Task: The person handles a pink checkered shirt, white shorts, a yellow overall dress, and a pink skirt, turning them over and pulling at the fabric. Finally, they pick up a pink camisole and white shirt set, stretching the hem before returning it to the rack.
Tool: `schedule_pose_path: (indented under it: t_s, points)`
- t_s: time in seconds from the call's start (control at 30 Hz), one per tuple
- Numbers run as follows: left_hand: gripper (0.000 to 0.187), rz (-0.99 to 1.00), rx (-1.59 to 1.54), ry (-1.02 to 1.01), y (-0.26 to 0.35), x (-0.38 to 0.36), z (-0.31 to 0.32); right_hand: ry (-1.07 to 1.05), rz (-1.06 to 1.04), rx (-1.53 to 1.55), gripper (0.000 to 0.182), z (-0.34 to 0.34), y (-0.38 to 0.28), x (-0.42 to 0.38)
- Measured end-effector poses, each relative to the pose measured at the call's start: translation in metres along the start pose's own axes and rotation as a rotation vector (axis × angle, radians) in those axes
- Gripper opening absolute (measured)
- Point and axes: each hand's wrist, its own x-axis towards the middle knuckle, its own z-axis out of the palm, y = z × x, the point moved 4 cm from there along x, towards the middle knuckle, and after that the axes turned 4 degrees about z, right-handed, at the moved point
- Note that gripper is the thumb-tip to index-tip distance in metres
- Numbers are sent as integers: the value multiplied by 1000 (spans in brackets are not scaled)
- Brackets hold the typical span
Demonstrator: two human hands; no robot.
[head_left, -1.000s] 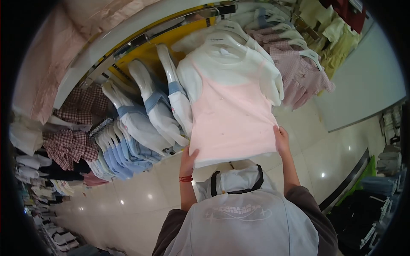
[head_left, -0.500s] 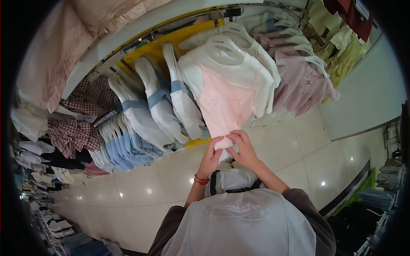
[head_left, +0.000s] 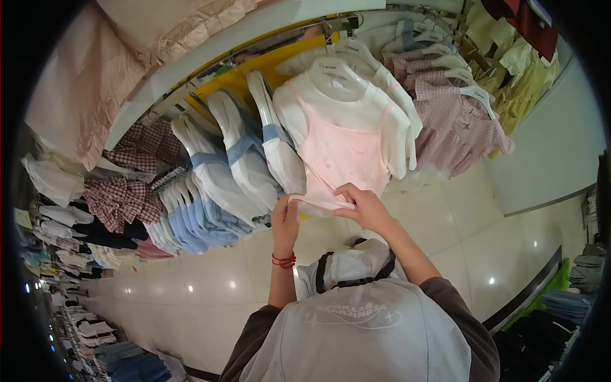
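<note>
A pink camisole (head_left: 344, 153) lies over a white long-sleeved shirt (head_left: 398, 137), both on a white hanger (head_left: 336, 69) on the rail. With the thumb and fingers, my left hand (head_left: 284, 223) pinches the camisole's lower left hem. My right hand (head_left: 367, 209) grips the same hem farther right, and the cloth is stretched between the two hands. A red bracelet (head_left: 284, 260) circles my left wrist. Some of the fingertips are hidden by the fabric.
White-and-blue garments (head_left: 245, 153) hang to the left along the metal rail (head_left: 280, 41). Pink checked dresses (head_left: 455, 127) hang to the right, beside a white panel (head_left: 541, 165). Below is a tiled floor (head_left: 210, 318). Dark folded clothes (head_left: 534, 337) sit at the lower right.
My hands have moved apart, the left one leftward and the right one slightly right and up. The camisole's hem, bunched together before, is now spread wide between them.
</note>
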Motion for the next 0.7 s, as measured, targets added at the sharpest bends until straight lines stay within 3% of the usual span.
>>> schedule_pose_path:
  t_s: [0.03, 0.13, 0.23, 0.33, 0.43, 0.53, 0.63, 0.7]
  points:
    - [18, -50, -95, -23, 3, 2, 1, -34, -6, -80, 17, -5, -2, 0]
    - [20, -43, -186, -110, -11, 8, 5, 195, -281, -121, 14, -8, 27, 7]
    - [22, -220, -406, -155, -16, 10, 8, 291, -259, 108, 10, -24, 38, 12]
    - [25, -258, -514, -232, -22, 18, 12, 52, 42, 369, 8, -32, 47, 19]
    - [28, -372, -723, -106, -15, 25, 14, -15, 59, 434, 11, -43, 35, 26]
    - [32, -447, -941, -92, -32, 35, 3, -306, 231, 400, 15, -60, 28, 26]
    - [35, -527, -1065, -116, -41, 36, 0, -392, 34, 240, 26, -62, 44, 26]
    - [37, -505, -1125, -115, -45, 36, 2, -384, 24, 116, 24, -63, 52, 21]
